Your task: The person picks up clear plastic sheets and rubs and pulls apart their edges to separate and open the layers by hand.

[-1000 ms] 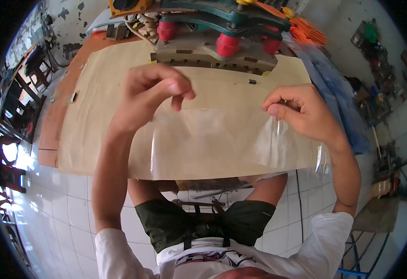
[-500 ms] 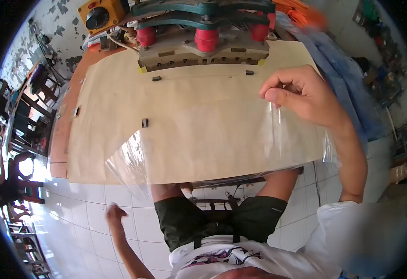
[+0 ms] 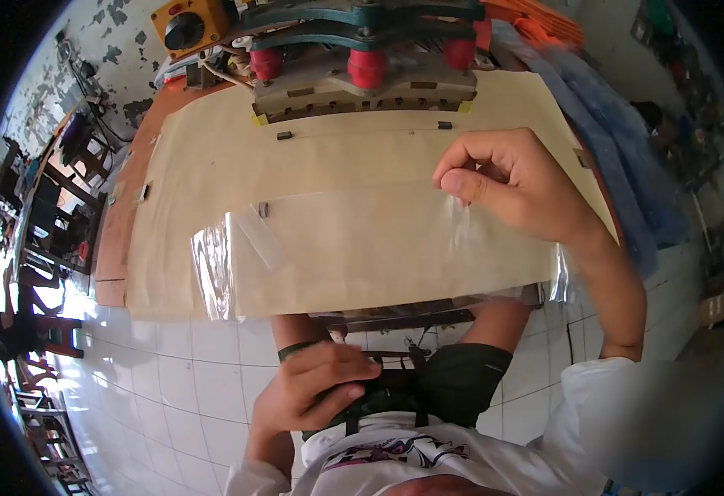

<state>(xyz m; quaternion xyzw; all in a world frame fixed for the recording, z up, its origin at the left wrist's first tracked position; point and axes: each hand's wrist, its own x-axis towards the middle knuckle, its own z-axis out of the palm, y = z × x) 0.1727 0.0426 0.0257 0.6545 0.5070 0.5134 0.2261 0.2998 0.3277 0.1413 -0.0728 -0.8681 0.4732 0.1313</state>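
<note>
My right hand is closed in a pinch on the edge of a clear plastic sheet, above the right part of the work surface. The sheet lies over tan paper, with its shiny left part curling near the front edge. My left hand hovers over my lap below the table edge, with bent fingers and a gap to the thumb. Nothing shows in it. A small dark block sits beneath the sheet's upper left corner.
A press head with green arms and red cylinders stands at the back. Beside it is a yellow control box with a black knob. More small dark blocks are on the paper. Blue plastic hangs along the right side.
My left hand has come from the lower left to over my lap. My right hand has shifted slightly left with the sheet, whose left end now lies further up over the dark block.
</note>
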